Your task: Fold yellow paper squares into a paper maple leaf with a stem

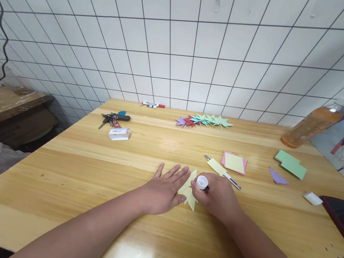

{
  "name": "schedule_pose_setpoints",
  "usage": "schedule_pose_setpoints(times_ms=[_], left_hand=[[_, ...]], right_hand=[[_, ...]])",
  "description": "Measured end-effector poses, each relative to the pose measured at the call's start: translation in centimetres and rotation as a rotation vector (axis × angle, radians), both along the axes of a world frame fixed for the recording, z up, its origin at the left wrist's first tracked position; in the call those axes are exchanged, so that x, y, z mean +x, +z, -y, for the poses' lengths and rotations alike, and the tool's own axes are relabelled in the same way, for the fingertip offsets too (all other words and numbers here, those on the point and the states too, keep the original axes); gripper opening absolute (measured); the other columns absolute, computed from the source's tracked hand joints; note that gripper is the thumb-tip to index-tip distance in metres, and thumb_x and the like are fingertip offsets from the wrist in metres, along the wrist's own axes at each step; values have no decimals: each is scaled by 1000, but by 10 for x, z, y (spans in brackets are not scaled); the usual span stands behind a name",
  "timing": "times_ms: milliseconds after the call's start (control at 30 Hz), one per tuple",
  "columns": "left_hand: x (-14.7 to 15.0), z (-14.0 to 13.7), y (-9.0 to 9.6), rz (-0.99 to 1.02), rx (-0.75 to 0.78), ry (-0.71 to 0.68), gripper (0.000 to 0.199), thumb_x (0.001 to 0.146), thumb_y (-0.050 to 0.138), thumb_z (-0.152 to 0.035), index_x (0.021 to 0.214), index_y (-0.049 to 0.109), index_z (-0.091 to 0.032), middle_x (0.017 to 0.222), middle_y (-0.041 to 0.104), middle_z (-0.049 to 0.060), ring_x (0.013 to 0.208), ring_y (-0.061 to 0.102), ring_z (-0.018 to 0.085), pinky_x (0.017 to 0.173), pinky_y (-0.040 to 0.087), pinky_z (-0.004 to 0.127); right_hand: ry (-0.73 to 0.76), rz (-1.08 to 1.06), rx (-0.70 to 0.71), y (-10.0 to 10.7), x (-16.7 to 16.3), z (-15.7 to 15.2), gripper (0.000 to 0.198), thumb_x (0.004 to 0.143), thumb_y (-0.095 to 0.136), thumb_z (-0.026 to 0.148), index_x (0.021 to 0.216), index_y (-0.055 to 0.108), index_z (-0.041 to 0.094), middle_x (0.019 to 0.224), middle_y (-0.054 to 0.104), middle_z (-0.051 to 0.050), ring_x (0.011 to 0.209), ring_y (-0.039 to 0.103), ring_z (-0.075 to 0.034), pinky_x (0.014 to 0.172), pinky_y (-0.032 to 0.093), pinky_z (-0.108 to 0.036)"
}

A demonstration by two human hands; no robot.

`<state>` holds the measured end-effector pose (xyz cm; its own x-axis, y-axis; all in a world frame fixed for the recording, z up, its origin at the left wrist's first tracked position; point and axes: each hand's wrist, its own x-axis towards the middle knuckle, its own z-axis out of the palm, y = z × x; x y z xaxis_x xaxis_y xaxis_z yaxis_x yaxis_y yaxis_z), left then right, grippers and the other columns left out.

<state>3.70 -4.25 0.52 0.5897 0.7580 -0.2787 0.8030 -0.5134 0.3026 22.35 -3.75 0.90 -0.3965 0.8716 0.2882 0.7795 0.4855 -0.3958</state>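
Observation:
A pale yellow folded-paper star (192, 197) with several points lies flat on the wooden table. My left hand (164, 190) is spread palm-down at its left side, with thumb and fingertips on or beside the paper. Closed around an upright glue stick (202, 182), my right hand (218, 196) is over the star's right side. The glue stick's round white end faces up; its lower end is hidden by my fingers. Just beyond my right hand lies a slim pen-like tool (234, 182), partly covered by a yellow paper strip (217, 167).
Pink and yellow paper squares (234, 163), green paper (294, 166), a purple triangle (278, 176) and a white cap (312, 198) lie rightward. Paper stars (213, 121) and a marker (153, 105) line the back. Keys (115, 117), a small box (119, 133) and a bottle (313, 124) stand farther out.

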Motion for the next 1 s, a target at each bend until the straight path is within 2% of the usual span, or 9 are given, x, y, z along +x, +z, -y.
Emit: schedule_pose_setpoints(times_ms=[200, 400, 500, 633, 800, 1000], left_hand=[[0, 0, 0, 6, -19, 3, 63, 90, 26, -48, 143, -2, -27, 151, -2, -1, 138, -2, 24, 106, -3, 58], [-2, -2, -5, 30, -1, -12, 68, 90, 26, -49, 141, -13, -27, 151, -3, -1, 138, -3, 23, 106, -4, 58], [-2, -2, -6, 35, 4, -11, 69, 90, 26, -49, 141, -13, -26, 151, -3, 0, 138, -3, 23, 107, -4, 57], [-2, -1, -8, 35, 17, 2, 70, 90, 27, -50, 142, -10, -24, 151, -2, 3, 138, -3, 22, 107, -4, 56], [-2, -1, -10, 57, 39, 12, 69, 89, 29, -49, 143, -4, -21, 151, -4, 6, 138, -2, 22, 108, -4, 55], [-2, -1, -13, 69, 50, 4, 69, 89, 30, -49, 143, -1, -20, 151, -2, 7, 138, -2, 23, 108, -4, 54]], right_hand=[[-26, -19, 0, 4, 10, 1, 27, 78, 49, 31, 54, 50, 19, 50, 54, 2, 47, 47, -11, 49, 30, -23], [-214, -341, 8, 9, 19, -2, 28, 81, 49, 37, 64, 62, 19, 49, 58, 3, 44, 49, -12, 46, 35, -22], [-153, -371, -8, 4, 12, -2, 22, 82, 52, 37, 74, 65, 21, 58, 63, 3, 48, 53, -12, 48, 37, -22], [-44, -298, 17, -5, -3, -3, 16, 81, 54, 33, 83, 66, 22, 75, 69, 0, 65, 60, -15, 60, 42, -24], [-3, -187, 12, -11, -12, -5, 17, 83, 52, 32, 82, 65, 21, 70, 67, 0, 62, 58, -15, 58, 39, -24], [17, -181, -15, -12, -15, -4, 20, 84, 50, 32, 88, 66, 20, 77, 69, -3, 70, 60, -16, 64, 41, -25]])
